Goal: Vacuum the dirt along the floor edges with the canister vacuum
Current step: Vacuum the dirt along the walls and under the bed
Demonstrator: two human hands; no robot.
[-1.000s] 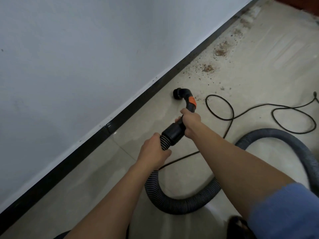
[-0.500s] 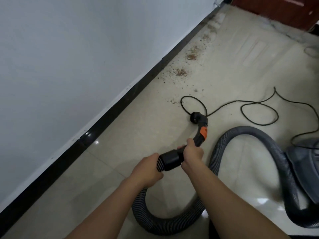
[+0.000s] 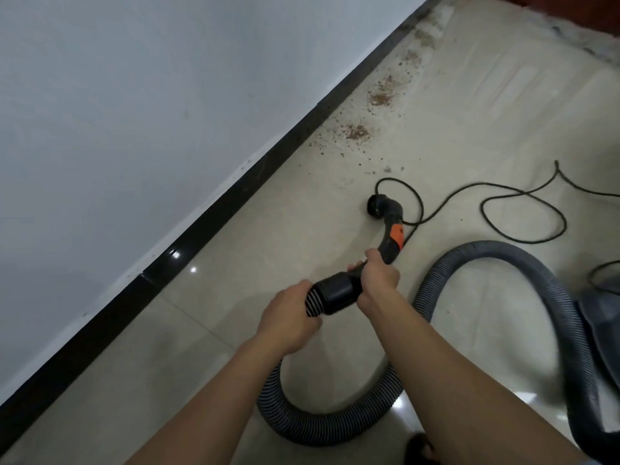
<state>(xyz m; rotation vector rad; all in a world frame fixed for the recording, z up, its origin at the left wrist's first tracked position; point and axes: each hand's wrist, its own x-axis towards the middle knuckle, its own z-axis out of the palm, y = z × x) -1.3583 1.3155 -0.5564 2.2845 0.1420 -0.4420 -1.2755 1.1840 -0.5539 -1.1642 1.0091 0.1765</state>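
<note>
The floor (image 3: 235, 330) was glossy pale tile; the skirting (image 3: 214, 213) a glossy black strip. The wall (image 3: 134, 95) looked matt, painted. The hose (image 3: 335, 427) was ribbed plastic, its handle (image 3: 389, 236) smooth matt black plastic.

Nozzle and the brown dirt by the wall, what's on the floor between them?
In the head view, a loop of black cord curls just past the nozzle, then pale floor with a few loose specks up to the dirt.

Baseboard (image 3: 235, 193) runs along the left. Dirt (image 3: 357, 131) on floor (image 3: 235, 330) beside it, far. Nozzle (image 3: 375, 205) nearer; cord (image 3: 523, 226) looped to its right. Hose (image 3: 335, 427) near, canister (image 3: 600, 317) right.
</note>
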